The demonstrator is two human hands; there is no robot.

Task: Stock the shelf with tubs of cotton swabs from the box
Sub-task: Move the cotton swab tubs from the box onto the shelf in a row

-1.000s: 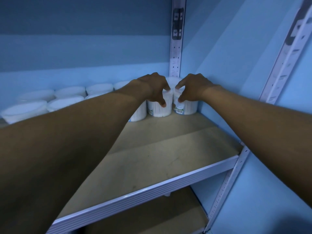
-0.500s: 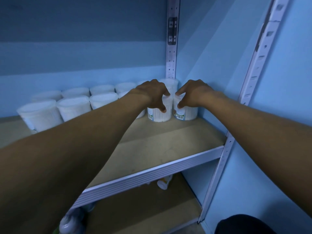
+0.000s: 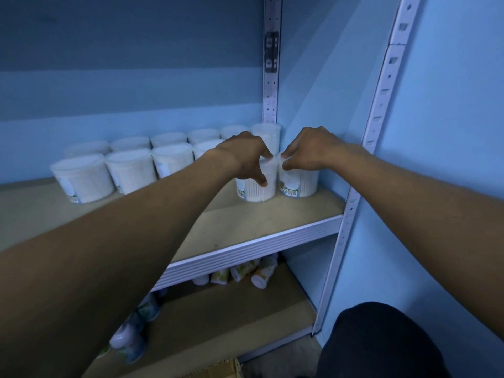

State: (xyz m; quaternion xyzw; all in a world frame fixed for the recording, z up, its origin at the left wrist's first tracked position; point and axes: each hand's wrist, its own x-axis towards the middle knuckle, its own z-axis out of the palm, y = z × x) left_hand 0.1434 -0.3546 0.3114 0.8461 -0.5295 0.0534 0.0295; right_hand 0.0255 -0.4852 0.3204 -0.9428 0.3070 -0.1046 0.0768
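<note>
Nearest, bottom edge: corner of a cardboard box (image 3: 218,368), flap only in view. Beside it, lower right: a dark-clothed knee (image 3: 381,342).

Lower shelf (image 3: 231,317): small bottles (image 3: 252,271) with white caps, lying on their sides near the back; more of the same at the left front, blurred.

Upper shelf (image 3: 259,222), tan board with ribbed white front rail, bare across its front half.

Left hand (image 3: 245,156): curled over the top of a tub of cotton swabs (image 3: 257,190), thumb pressed on the front wall, fingers on the lid; clasping it. Tub upright on the upper shelf, near the right end.

Right hand (image 3: 311,151): fingers bent over the lid of a second tub (image 3: 298,184), thumb at its near rim; clasping it likewise. Tub upright, barcode label facing forward, just beside the first and nearest the side wall.

Behind and leftward: stocked tubs (image 3: 128,173) in two rows along the back, upright, lids on, close together.

Farthest: perforated white uprights (image 3: 271,77) against the blue wall (image 3: 136,91).
</note>
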